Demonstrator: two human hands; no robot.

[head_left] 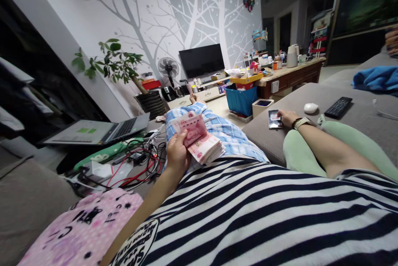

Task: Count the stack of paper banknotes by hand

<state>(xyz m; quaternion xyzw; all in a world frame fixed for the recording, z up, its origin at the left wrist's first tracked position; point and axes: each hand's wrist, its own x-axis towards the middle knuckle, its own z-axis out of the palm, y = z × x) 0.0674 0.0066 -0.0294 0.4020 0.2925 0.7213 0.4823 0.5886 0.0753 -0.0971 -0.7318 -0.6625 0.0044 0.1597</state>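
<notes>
My left hand (178, 150) is closed round a folded stack of red and pink 100 banknotes (207, 147) above my lap. Its upper notes stand fanned up by my thumb, while the thick folded part points right, against my striped shirt. Out to the right, my right hand (287, 118) is at a smartphone (275, 120) on the grey sofa, fingers closed over its right edge. The phone's screen is lit, but its content is too small to read. A watch (302, 123) with a pale band circles my right wrist. Blue checked cloth (224, 129) covers my legs.
A green cushion (300, 154) lies under my right forearm. Beyond it are a white mouse-shaped object (311, 108) and a black remote control (338, 107). Left of my legs lie tangled cables (152, 158), an open laptop (90, 131) and a pink patterned cloth (90, 228).
</notes>
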